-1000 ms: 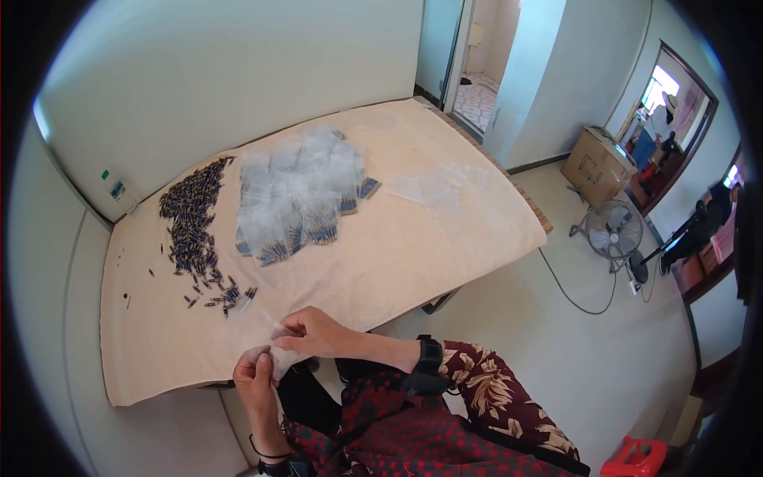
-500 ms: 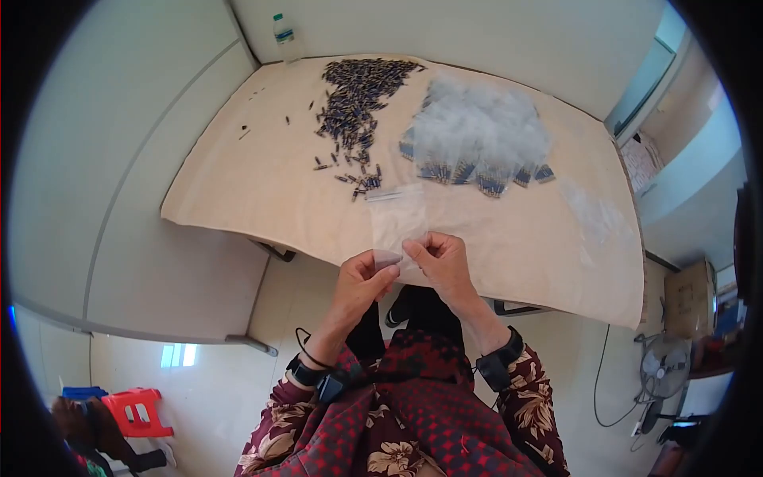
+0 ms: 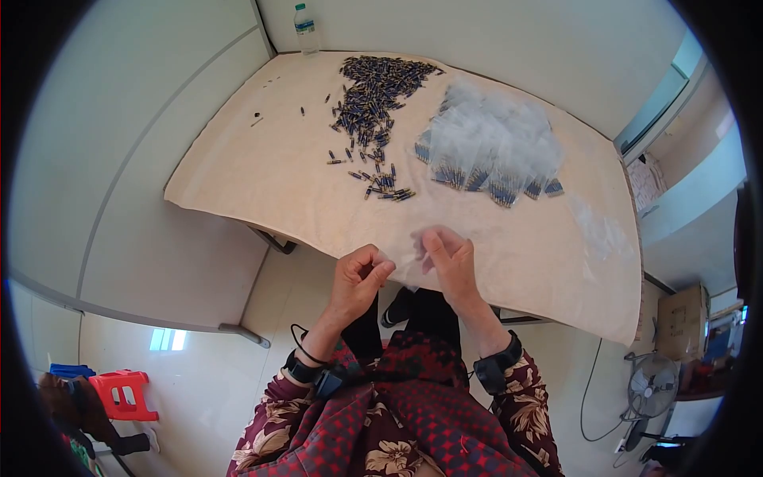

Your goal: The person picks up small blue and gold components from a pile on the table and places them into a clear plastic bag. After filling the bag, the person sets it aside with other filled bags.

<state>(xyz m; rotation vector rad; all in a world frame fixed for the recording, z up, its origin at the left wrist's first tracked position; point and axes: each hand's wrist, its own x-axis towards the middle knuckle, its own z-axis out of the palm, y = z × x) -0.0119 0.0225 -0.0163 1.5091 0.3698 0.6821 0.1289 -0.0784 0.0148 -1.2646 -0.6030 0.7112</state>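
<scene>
At the near edge of the cloth-covered table point(image 3: 262, 183), my left hand point(image 3: 358, 278) is closed in a pinch on a clear plastic bag point(image 3: 407, 273), which is faint against the cloth. My right hand point(image 3: 450, 261) is just right of it, fingers partly curled and smeared by motion; whether it touches the bag cannot be made out. Beyond my hands lies a heap of small dark-blue pieces with gold-coloured ends point(image 3: 369, 95), trailing toward me. To its right are piled filled clear bags point(image 3: 493, 139) with similar pieces inside.
A water bottle point(image 3: 306, 30) stands at the back left of the table. Flat clear plastic point(image 3: 600, 226) lies on the right side. On the floor are a red stool point(image 3: 123, 395), a fan point(image 3: 653, 385) and a cardboard box point(image 3: 682, 322).
The plastic bag that lay spread upright before my hands is now lower, between them at the table edge. My right hand has loosened its pinch and shifted slightly right. The view has shifted a little.
</scene>
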